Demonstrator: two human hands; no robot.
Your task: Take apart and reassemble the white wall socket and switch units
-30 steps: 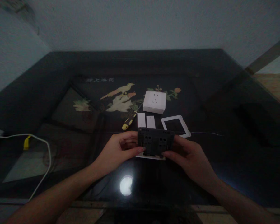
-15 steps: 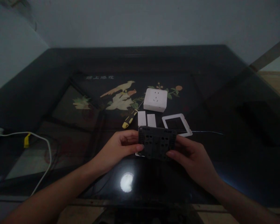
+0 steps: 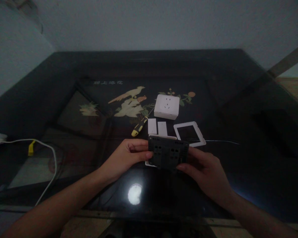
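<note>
One dark panel [image 3: 167, 153] stands tilted up near the middle of the table's [image 3: 106, 193] near side, its holed face toward the person. Farther off lie one white socket box [image 3: 166, 107], one yellow-and-black screwdriver [image 3: 139, 126] and two small white rectangular pieces [image 3: 152, 126]; one open white frame [image 3: 199, 133] lies to the right of these. At the far left, one white cable [image 3: 55, 162] carries one yellow tag [image 3: 31, 148].

The left hand [image 3: 128, 157] grips the panel's left edge, thumb on the near face, fingers mostly behind. The right hand [image 3: 205, 168] pinches its right side likewise, thumb low; both grips are narrow.

A second ago a white strip ran below most of the panel; now only a white corner [image 3: 150, 164] shows at its lower left, and a pale edge has appeared along its top. Both hands keep their hold.
</note>
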